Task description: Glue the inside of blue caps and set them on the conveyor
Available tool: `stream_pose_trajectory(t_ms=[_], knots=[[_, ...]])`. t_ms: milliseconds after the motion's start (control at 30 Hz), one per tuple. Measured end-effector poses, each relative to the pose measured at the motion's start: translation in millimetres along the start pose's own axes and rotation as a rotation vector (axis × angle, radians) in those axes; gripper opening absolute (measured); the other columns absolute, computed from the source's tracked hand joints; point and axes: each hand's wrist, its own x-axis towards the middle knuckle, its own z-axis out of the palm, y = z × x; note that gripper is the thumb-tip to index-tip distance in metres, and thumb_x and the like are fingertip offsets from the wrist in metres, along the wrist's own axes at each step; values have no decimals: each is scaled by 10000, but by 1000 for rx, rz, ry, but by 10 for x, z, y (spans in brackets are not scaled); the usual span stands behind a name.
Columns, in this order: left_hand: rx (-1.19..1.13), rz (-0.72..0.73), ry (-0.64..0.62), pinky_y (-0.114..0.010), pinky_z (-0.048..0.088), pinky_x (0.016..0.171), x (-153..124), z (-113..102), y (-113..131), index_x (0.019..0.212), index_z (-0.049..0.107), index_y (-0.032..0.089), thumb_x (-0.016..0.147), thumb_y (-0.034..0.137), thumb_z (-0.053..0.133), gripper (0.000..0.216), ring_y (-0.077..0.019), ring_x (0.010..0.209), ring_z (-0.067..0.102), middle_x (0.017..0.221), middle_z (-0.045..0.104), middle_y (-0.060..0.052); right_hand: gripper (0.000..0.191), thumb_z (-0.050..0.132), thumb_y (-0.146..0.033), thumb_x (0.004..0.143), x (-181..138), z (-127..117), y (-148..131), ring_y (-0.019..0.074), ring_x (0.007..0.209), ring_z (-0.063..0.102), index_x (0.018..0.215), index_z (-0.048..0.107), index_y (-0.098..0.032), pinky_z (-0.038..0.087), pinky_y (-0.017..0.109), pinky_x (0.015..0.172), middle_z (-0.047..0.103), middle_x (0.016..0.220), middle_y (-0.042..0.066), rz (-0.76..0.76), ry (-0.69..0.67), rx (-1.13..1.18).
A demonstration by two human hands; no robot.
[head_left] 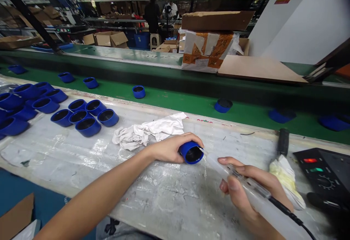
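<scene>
My left hand (172, 147) is wrapped round a blue plastic ring-shaped housing (186, 151) with a dark inside, tilted so its opening faces right. In my right hand (253, 187) is a translucent dispensing syringe (216, 165) with a clear switch piece strapped along it and a black cable trailing from the back. Its narrow tip is at the right rim of the housing; whether it touches cannot be made out. Behind my left wrist lies a crumpled white cloth (150, 132).
Several more blue housings (88, 126) stand at the left. Others sit on the green conveyor belt (175, 103) beyond the table edge. At right are a black-handled tool wrapped in white cloth (284, 174) and a black control box (322, 170) with lit buttons. A taped carton (203, 50) stands behind.
</scene>
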Motion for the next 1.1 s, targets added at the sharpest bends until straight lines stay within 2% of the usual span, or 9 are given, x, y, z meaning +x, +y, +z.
stream_pose_trajectory(t_ms=[67,133,200,267,367,533,733,900,1100], knots=[[-24,-7,2,-434,488,1136,-2,2,-7,1253,639,244,697,27,687,599,-286,1326,620,1362,656,-90,160,767,-218,937,10,-11,11,255,808,792,1078,691,-225,545,292,467,737,779,29,0,5,-14],[-39,-6,6,-432,488,1132,-2,5,-15,1254,636,242,702,37,696,592,-286,1320,622,1357,656,-91,154,779,-232,935,25,-16,12,201,658,740,1061,691,-230,571,316,525,669,680,-25,-1,6,-25],[-53,2,8,-430,491,1124,-1,5,-21,1257,629,234,709,49,705,583,-285,1309,626,1349,655,-96,145,775,-235,943,40,-15,-3,149,547,666,1054,683,-230,577,320,554,640,653,-55,2,4,-33],[-68,7,2,-428,500,1105,2,2,-22,1262,620,227,714,57,712,581,-285,1292,633,1341,653,-102,133,757,-239,960,51,-15,-30,130,530,648,1060,670,-227,568,310,543,686,713,-41,10,-1,-39],[-87,2,-9,-427,517,1073,4,-6,-20,1271,614,232,721,66,720,584,-287,1278,641,1343,653,-104,128,753,-244,969,59,-34,-69,152,621,718,1058,663,-223,563,299,518,781,898,29,36,-15,-62],[-109,-27,-12,-430,523,1071,2,-15,-24,1285,609,252,714,61,736,615,-289,1289,642,1362,653,-95,140,756,-243,966,80,-112,-52,293,967,805,1069,662,-233,596,300,532,669,636,-6,53,-69,-100],[-145,-51,-4,-413,543,1024,4,-11,-1,1277,608,247,726,97,766,592,-290,1249,662,1331,662,-97,150,748,-227,966,92,-178,-8,262,888,816,1086,656,-226,609,281,550,680,650,-14,14,-108,-149],[-142,-58,-7,-417,543,1027,6,-13,22,1279,599,244,736,108,769,585,-290,1248,663,1331,662,-100,142,750,-241,969,91,-174,-20,257,933,807,1079,661,-229,603,273,576,649,623,-24,10,-101,-172],[-118,-69,-27,-419,533,1064,5,-21,20,1303,594,247,737,95,769,612,-294,1291,652,1371,657,-99,97,745,-287,966,118,-87,-124,241,865,803,1011,672,-244,556,296,557,636,617,-34,83,-11,-174]])
